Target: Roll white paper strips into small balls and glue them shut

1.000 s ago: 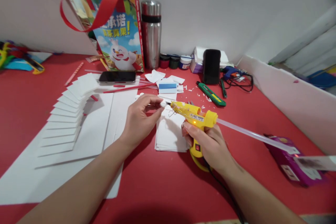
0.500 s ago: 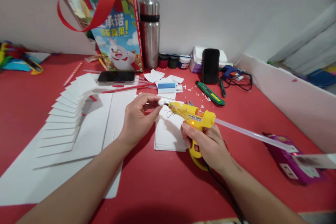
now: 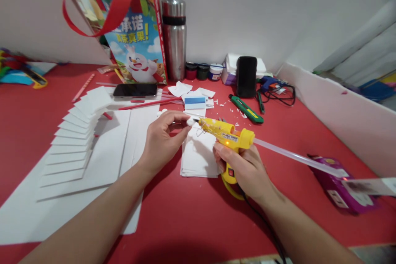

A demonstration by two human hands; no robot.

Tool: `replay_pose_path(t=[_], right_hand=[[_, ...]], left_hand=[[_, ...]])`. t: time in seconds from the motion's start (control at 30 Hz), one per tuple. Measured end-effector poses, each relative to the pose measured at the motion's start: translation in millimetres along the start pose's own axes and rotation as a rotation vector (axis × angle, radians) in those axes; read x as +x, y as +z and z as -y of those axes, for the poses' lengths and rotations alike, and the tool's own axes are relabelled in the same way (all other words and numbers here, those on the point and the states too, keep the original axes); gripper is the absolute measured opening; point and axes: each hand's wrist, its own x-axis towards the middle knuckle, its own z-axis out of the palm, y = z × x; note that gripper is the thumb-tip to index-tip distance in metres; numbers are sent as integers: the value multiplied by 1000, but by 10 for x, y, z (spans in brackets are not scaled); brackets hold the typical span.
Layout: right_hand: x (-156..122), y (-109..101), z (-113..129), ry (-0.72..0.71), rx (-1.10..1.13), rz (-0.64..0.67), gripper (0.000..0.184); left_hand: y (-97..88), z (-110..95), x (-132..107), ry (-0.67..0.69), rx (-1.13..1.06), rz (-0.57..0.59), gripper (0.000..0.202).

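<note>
My left hand [image 3: 167,140] pinches a small white piece [image 3: 191,121] between thumb and fingertips; its exact kind is hard to make out. Wrapped round the handle of a yellow hot glue gun [image 3: 225,134] is my right hand [image 3: 244,165]. The gun's nozzle points left and meets the white piece, or nearly so. Its indicator light glows orange, and a long clear glue stick [image 3: 284,154] juts from the back. Beneath the nozzle lies a stack of white cards [image 3: 199,156]. To the left, a curved, fanned staircase of white boards [image 3: 69,144] rests on a white base sheet [image 3: 123,119].
Behind stand a picture gift bag [image 3: 136,29], a steel flask [image 3: 175,45] and paint jars [image 3: 202,72]. A phone [image 3: 135,90], a green utility knife [image 3: 246,109] and white scraps lie on the red table. A purple box [image 3: 337,185] is at right; the gun's black cord trails frontward.
The view has shifted slightly. Both hands keep their places, with the glue gun's nozzle still at the white piece.
</note>
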Motion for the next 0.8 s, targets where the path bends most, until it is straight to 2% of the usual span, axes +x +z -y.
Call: replay_pose_path(t=[0.53,0.8], right_hand=[[-12,-33,-31,-2,12,54,36],[-11,-14,31,6,83,40,35]], left_hand=[[-8,-25,24,-5,21,-58,15],[-13,3,25,-175,-90,-99,18]])
